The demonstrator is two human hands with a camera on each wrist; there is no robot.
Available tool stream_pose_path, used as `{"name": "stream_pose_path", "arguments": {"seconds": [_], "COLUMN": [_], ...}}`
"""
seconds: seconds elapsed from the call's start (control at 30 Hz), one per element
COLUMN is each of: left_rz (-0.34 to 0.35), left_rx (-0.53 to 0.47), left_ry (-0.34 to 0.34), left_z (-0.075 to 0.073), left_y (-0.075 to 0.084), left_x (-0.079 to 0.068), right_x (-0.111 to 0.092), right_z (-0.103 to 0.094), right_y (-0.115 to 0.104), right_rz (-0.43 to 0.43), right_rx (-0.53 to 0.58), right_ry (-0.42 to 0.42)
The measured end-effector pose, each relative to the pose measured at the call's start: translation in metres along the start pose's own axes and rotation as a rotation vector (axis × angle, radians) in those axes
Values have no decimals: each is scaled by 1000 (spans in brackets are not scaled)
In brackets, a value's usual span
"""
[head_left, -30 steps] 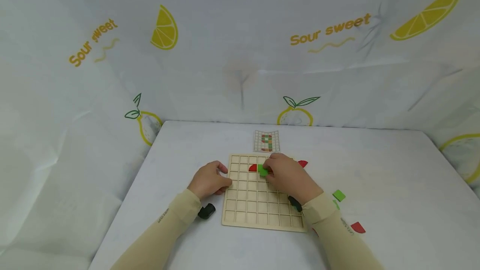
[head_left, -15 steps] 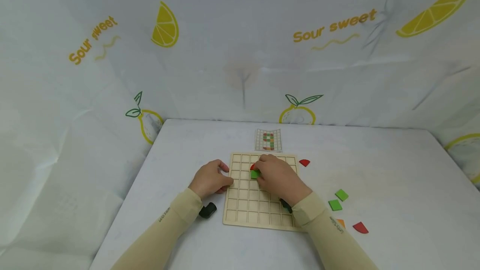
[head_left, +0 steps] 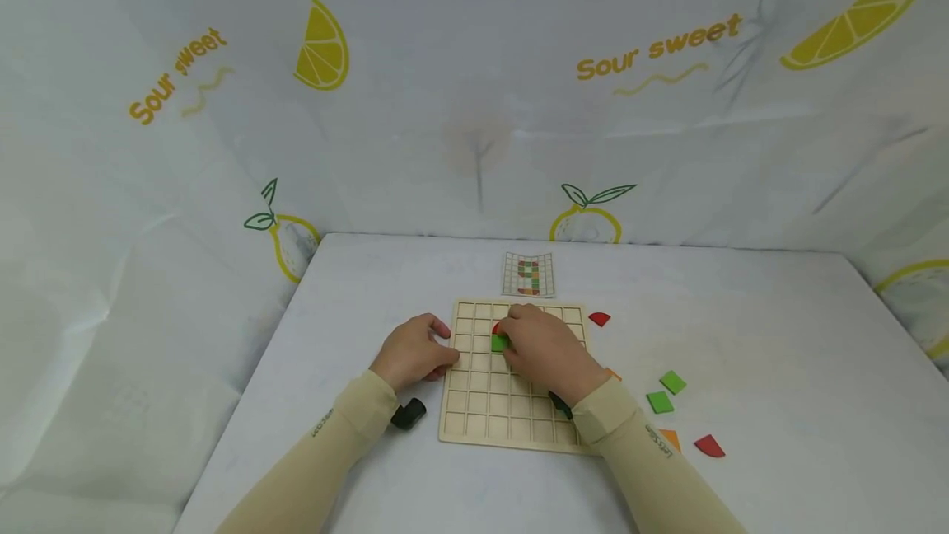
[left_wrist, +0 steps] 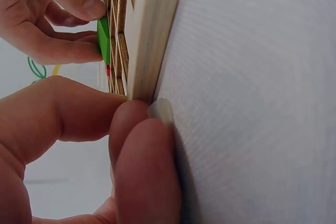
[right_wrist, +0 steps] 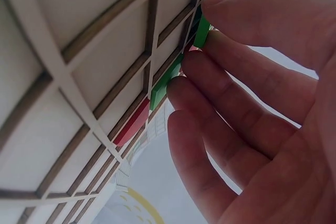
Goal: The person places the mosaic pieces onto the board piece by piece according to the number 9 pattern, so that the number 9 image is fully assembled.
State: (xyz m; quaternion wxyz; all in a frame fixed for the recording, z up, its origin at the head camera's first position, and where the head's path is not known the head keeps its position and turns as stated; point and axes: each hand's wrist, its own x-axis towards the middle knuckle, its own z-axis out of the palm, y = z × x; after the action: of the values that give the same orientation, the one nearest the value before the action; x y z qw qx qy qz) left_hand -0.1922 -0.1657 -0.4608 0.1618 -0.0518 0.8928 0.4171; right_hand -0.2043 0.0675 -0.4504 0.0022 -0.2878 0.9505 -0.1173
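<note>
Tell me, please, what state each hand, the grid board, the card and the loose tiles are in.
Wooden grid board: flat, partly filled
Left hand: pinching the board's edge
Right hand: pinching a green square tile
Pinched tile: seating unclear
Pattern card: printed side up
Two green squares: loose on table
Two red quarter-circle tiles: loose there too
Orange tiles: loose, partly behind right sleeve

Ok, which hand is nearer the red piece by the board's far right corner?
Right. The right hand pinches a green tile over the board, left of that red piece; the left hand is across the board, at its left edge.
</note>
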Motion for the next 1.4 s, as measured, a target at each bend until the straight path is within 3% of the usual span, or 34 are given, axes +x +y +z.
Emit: {"name": "stream_pose_path", "arguments": {"seconds": [1.4], "left_rz": [-2], "left_rx": [1], "left_ry": [-5], "left_z": [-1], "left_y": [1], "left_x": [-1], "right_x": [1], "right_z": [1], "right_y": [-1], "right_rz": [-1], "right_rx": [-35], "right_ry": [-12]}}
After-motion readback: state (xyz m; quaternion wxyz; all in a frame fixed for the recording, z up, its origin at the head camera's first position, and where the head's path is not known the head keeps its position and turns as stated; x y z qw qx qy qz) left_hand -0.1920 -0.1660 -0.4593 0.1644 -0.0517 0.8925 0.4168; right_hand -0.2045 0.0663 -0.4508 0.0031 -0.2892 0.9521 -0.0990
